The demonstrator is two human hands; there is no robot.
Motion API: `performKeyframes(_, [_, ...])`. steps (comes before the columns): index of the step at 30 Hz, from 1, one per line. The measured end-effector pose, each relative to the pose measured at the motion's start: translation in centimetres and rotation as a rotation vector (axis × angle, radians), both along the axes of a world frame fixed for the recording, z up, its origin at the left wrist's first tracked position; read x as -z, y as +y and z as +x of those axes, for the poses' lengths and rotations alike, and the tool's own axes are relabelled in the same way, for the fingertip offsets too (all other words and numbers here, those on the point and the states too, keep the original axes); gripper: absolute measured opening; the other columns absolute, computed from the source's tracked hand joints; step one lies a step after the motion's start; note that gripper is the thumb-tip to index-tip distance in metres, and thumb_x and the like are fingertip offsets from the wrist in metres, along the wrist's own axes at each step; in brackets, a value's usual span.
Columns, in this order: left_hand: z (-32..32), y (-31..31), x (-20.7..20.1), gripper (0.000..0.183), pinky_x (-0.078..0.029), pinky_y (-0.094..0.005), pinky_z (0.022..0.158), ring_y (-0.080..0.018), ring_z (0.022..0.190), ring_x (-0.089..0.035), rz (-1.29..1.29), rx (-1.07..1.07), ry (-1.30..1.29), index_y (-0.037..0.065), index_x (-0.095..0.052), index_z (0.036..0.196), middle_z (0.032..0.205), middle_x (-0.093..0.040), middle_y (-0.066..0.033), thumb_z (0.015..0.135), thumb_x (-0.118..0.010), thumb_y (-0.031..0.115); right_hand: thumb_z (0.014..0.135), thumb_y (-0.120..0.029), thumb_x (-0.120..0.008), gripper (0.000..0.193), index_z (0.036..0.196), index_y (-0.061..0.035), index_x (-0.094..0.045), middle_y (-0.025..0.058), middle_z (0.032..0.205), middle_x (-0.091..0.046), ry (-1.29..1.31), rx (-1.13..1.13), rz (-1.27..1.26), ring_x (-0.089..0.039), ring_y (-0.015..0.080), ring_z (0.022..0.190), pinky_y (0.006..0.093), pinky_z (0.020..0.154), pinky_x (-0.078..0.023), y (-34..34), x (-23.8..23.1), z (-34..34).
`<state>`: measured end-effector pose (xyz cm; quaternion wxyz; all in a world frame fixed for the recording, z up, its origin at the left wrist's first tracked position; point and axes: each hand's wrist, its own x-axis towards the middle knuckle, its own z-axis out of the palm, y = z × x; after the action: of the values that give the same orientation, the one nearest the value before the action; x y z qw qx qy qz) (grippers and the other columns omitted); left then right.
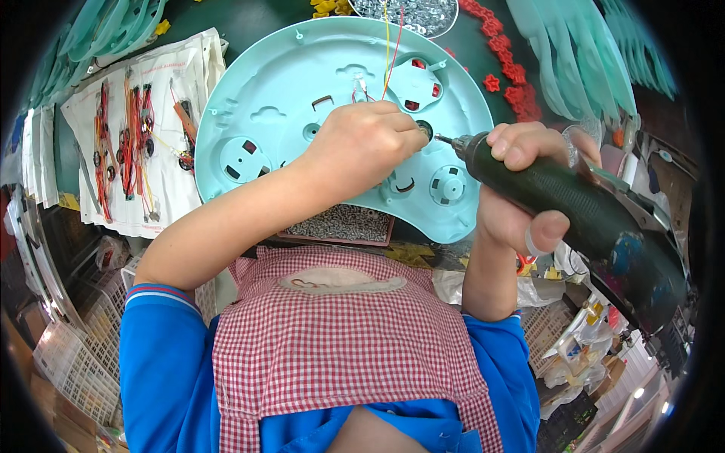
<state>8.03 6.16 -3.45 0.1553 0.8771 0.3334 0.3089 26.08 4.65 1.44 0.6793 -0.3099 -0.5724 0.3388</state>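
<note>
A pale turquoise plastic shell, with round recesses and small posts, lies in front of me. My left hand rests over its middle with curled fingers, the fingertips on a small round dark part set in the shell. A yellow and a red wire rise from beside those fingers. In my right hand is a dark electric screwdriver, held almost level. Its bit, with what looks like a small screw at the tip, points at the round part from the right, just apart from it. My left palm is hidden.
Wire bundles with black discs lie on white sheets at left. A tray of small screws sits before my apron. Beyond the shell are a bowl of metal pieces and red star-shaped parts. Stacked turquoise shells stand at far right.
</note>
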Motion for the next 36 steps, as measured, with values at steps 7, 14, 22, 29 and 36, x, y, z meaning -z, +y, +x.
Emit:
performKeyframes(7, [-0.2,-0.2,0.1,0.019,-0.054,-0.03,0.061,-0.0178,0.073,-0.067,-0.031,-0.02,-0.017,0.01,-0.072,0.084,0.082,-0.069,-0.0005,0.067,-0.078,0.016,0.077,-0.059,-0.074,0.086,0.124,0.0031,-0.038,0.0131,0.076,-0.06,0.026,-0.111,0.011,-0.061,0.0233,0.066,0.0375,0.063,-0.055,0.6,0.5,0.3])
performKeyframes(14, [-0.1,-0.2,0.3,0.018,-0.054,-0.0289,0.06,-0.017,0.073,-0.067,-0.025,-0.023,-0.027,0.011,-0.072,0.084,0.083,-0.069,0.0004,0.069,-0.078,0.019,0.082,-0.063,-0.062,0.095,0.143,-0.0011,-0.027,0.0111,0.081,-0.058,0.053,-0.219,0.027,-0.056,0.0227,0.074,0.0378,0.069,-0.048,0.9,-0.2,1.3])
performKeyframes(22, [-0.1,-0.3,0.4,0.016,-0.054,-0.0286,0.061,-0.0166,0.074,-0.067,-0.038,-0.02,-0.033,0.011,-0.072,0.083,0.082,-0.069,0.0005,0.071,-0.077,0.02,0.084,-0.056,-0.065,0.07,0.13,-0.0101,-0.041,0.0107,0.084,-0.059,-0.071,-0.202,-0.009,-0.056,0.0232,0.075,0.0383,0.069,-0.048,0.8,0.8,1.6])
performKeyframes(29, [-0.1,-0.3,0.5,0.016,-0.053,-0.0301,0.062,-0.0181,0.074,-0.065,-0.06,-0.037,-0.031,0.01,-0.07,0.079,0.08,-0.067,0.0003,0.071,-0.077,0.022,0.08,-0.059,-0.07,0.09,0.133,0.0022,-0.031,0.0128,0.078,-0.059,0.066,-0.18,-0.008,-0.059,0.0231,0.069,0.039,0.067,-0.053,1.3,0.3,0.6])
performKeyframes(36, [0.0,0.5,-0.3,0.021,-0.05,-0.0332,0.068,-0.0211,0.074,-0.061,-0.092,0.006,-0.103,0.008,-0.066,0.077,0.073,-0.06,-0.0019,0.069,-0.079,0.021,0.077,-0.07,-0.065,0.101,0.144,-0.0047,-0.026,0.0103,0.082,-0.057,0.272,-0.338,0.013,-0.057,0.0237,0.074,0.0402,0.071,-0.05,0.2,-2.0,0.5])
